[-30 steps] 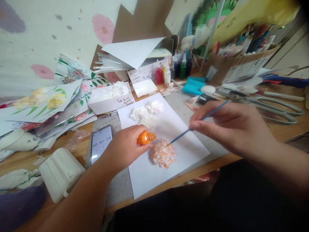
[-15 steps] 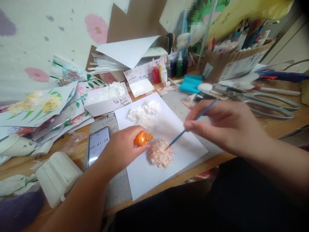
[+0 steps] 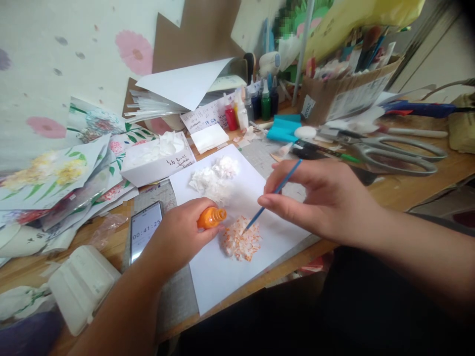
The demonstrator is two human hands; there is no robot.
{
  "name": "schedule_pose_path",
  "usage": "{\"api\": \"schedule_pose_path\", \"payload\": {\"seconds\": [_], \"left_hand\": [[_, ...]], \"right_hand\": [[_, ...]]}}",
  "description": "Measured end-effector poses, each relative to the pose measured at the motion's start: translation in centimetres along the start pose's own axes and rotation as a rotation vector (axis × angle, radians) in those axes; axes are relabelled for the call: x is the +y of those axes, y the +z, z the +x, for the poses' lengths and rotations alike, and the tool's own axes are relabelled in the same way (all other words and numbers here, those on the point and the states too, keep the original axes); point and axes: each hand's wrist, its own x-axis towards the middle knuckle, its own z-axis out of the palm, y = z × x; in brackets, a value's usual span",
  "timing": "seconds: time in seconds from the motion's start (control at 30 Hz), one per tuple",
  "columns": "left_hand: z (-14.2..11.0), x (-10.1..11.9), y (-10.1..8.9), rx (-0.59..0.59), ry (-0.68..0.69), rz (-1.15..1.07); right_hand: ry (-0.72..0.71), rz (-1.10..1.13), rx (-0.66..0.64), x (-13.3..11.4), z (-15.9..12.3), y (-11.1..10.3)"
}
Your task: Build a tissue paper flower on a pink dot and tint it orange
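Note:
My left hand (image 3: 181, 235) is closed around a small orange bottle (image 3: 211, 217), its open neck pointing right. My right hand (image 3: 322, 198) pinches a thin blue paintbrush (image 3: 272, 195), whose tip touches a crumpled white paper flower (image 3: 241, 241) dabbed with orange. The flower lies on a white sheet (image 3: 237, 267) in front of me. A second, plain white crumpled paper flower (image 3: 213, 179) rests higher on the same sheet.
A phone (image 3: 144, 230) showing a timer lies left of the sheet, a white box of tissue pieces (image 3: 158, 160) behind it. Flower pictures (image 3: 55, 173) pile at left. Colour bottles (image 3: 250, 106), large scissors (image 3: 393, 155) and a cardboard box of tools (image 3: 349, 94) stand behind.
The view has drifted, so everything sits further left in the picture. The brush tip stays on the orange-dabbed flower, and the left hand keeps hold of the bottle.

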Motion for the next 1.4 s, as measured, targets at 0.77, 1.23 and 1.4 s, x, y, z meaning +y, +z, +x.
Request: {"api": "schedule_pose_path", "payload": {"seconds": [0.77, 1.23, 1.4], "left_hand": [[-0.2, 0.1, -0.2, -0.001, 0.038, -0.028], [-0.5, 0.2, -0.3, 0.047, 0.169, -0.095], [-0.5, 0.3, -0.4, 0.038, 0.129, -0.120]], "right_hand": [[0.080, 0.117, 0.330, -0.7, -0.1, -1.6], [-0.238, 0.133, 0.013, -0.8, -0.6, -0.1], [-0.043, 0.107, 0.131, -1.1, -0.7, -0.8]]}}
